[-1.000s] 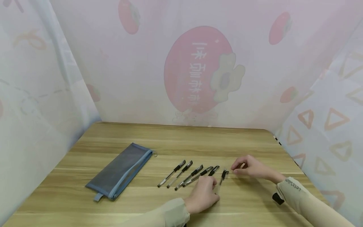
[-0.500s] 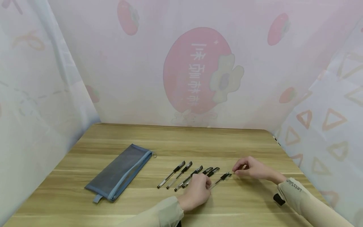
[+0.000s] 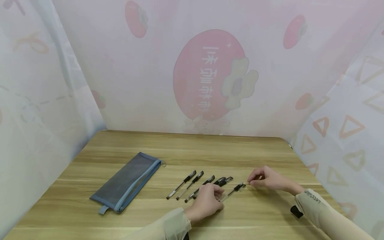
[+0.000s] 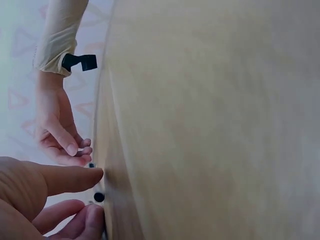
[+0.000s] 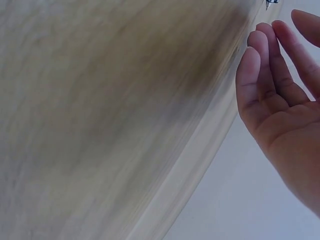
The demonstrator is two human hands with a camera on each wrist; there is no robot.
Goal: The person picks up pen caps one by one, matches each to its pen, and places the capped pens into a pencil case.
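In the head view my left hand [image 3: 205,201] is low over the table, its thumb and fingers pinching the near end of a black-and-clear gel pen [image 3: 233,191]. That pen lies slanted, its black grip end pointing up and right. The left wrist view shows a round black pen end [image 4: 99,197] between thumb and fingers. My right hand [image 3: 267,178] rests by the pen's far end, fingers loosely bent and holding nothing; its thumb stands apart from the fingers in the right wrist view. Several similar pens [image 3: 181,185] lie slanted side by side to the left, some partly hidden by my left hand.
A blue-grey mesh zip pouch [image 3: 126,180] lies at the left of the wooden table [image 3: 192,146], its zipper along the right side. A pale pink curtain [image 3: 150,83] with strawberry prints hangs behind the table, with cloth at both sides.
My left hand has slid left, and the pen's near end has swung left with it, so the pen lies more slanted. My right hand has shifted very slightly right.
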